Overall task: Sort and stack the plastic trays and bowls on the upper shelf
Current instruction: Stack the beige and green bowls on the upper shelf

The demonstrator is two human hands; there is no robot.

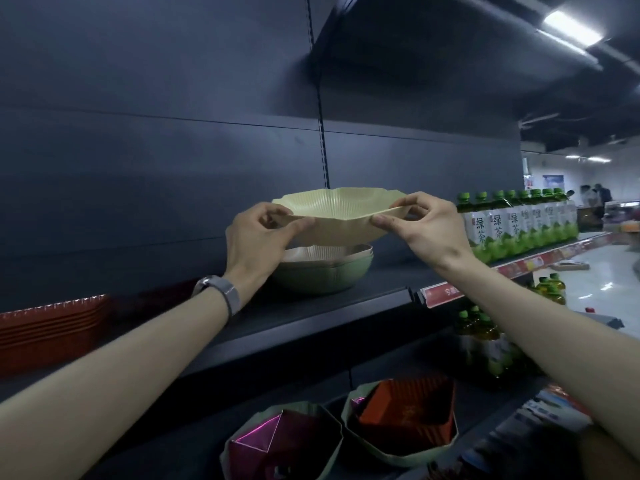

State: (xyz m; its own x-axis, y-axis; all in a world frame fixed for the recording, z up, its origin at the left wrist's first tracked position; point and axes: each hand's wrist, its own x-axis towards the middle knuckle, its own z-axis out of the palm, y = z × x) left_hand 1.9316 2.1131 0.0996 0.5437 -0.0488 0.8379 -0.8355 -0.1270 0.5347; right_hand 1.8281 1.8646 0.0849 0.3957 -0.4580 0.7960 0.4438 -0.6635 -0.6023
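Bowls on lower shelf: two green bowls (398, 420) sat nearest, the right one holding a red tray (408, 407).
Hands: left hand (256, 240) and right hand (426, 226) each pinched a rim of the pale yellow bowl (339, 216), thumbs nearside, fingers behind.
Held bowl: raised just above a nested bowl stack (322, 271) on the upper shelf (311, 313).
Left: stacked red trays (52, 323).
Far right: green tea bottles (519, 220) in a row.
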